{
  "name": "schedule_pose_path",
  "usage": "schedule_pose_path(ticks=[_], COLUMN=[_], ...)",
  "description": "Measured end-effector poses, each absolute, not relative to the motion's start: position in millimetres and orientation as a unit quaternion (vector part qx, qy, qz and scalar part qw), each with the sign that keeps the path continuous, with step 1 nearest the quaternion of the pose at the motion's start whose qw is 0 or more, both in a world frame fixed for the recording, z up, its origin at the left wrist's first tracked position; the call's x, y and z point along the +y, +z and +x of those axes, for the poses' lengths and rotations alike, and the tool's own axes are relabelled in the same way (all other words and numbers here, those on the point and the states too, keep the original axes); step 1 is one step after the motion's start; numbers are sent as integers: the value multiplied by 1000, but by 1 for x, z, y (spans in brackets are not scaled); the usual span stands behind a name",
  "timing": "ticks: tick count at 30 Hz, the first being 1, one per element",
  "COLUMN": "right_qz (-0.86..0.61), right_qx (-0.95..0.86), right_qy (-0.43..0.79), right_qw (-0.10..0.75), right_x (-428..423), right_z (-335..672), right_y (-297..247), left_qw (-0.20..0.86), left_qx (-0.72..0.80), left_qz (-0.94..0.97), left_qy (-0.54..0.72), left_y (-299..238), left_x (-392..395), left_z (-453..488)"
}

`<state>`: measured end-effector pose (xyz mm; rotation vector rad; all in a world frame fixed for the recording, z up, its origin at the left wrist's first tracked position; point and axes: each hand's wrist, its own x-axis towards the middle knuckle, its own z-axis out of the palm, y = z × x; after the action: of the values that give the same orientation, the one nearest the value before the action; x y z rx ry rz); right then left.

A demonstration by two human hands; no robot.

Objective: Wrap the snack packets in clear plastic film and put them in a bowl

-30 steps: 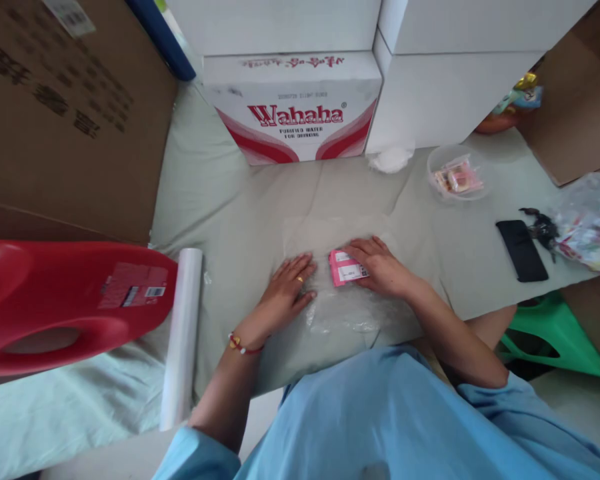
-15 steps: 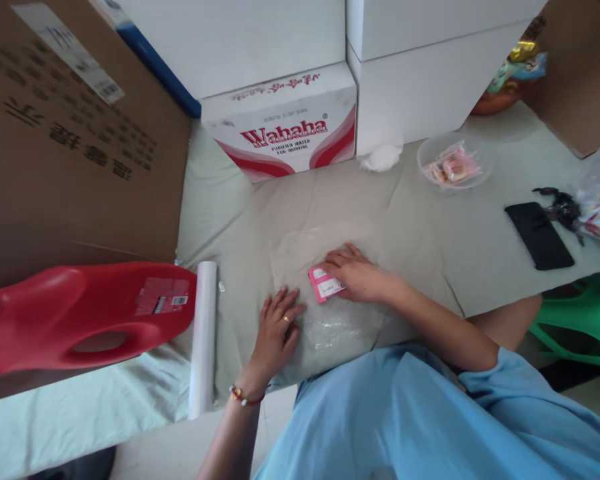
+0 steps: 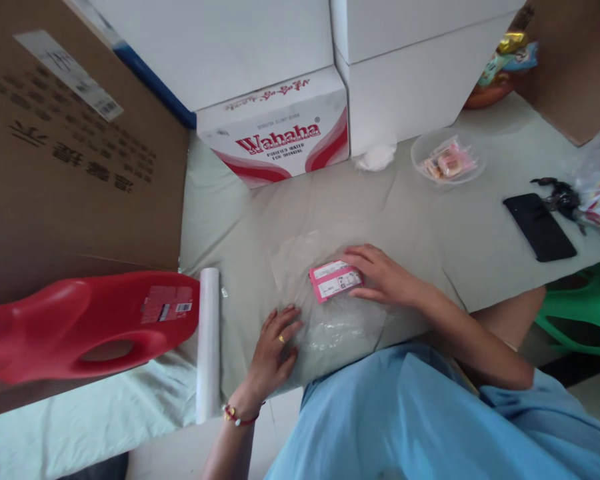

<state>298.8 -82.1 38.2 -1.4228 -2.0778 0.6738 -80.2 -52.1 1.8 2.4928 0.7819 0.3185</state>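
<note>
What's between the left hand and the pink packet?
Only crinkled clear film on the cloth separates left hand and pink packet, per head view.

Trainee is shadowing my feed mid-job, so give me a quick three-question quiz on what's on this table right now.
1. True or false: the right hand touches the pink packet.
2. What lies just left of the film roll? A) red jug B) black phone C) clear bowl
3. What is the left hand resting flat on?
Key: 1 true; 2 A; 3 the near edge of the clear film sheet spread on the cloth.
</note>
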Motion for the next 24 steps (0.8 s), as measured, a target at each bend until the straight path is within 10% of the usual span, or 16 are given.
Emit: schedule_pose_path(ticks=[10,24], right_qz=[-555,-632], right_qx=[-741,-573], right_qy=[245,428], right_qw=[288,297], right_x=[-187,-67], right_z=[321,346], right_y=[-6,27], left_qw=[324,353], left_qx=[351,537], left_qz=[868,719], left_qy=[136,264], left_y=[-1,-2], left_x=[-45,-7], left_z=[-75,-45])
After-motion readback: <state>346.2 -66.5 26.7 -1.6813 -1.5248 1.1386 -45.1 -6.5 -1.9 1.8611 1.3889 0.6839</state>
